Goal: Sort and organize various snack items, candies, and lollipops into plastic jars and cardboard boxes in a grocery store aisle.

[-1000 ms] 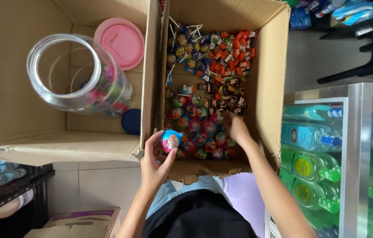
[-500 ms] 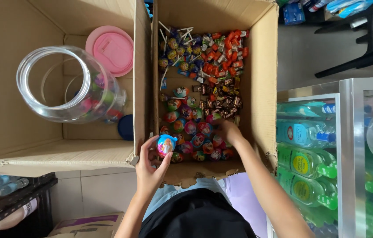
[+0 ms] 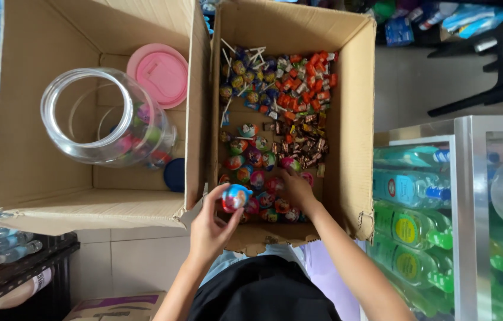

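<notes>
A round candy egg (image 3: pixel 235 197), wrapped in shiny blue and pink foil with a picture on it, sits raised above the near corner of the right cardboard box (image 3: pixel 358 119). More foil eggs (image 3: pixel 257 172) of the same kind, in pink, green and purple, lie loose in a cluster on the box floor, just beside it.

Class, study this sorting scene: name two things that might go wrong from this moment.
1. The left hand pinches a round egg-shaped candy by its fingertips over the box's edge; it might slip and fall.
2. The clear jar lies tilted with its mouth open, so the sweets inside may roll out.
</notes>
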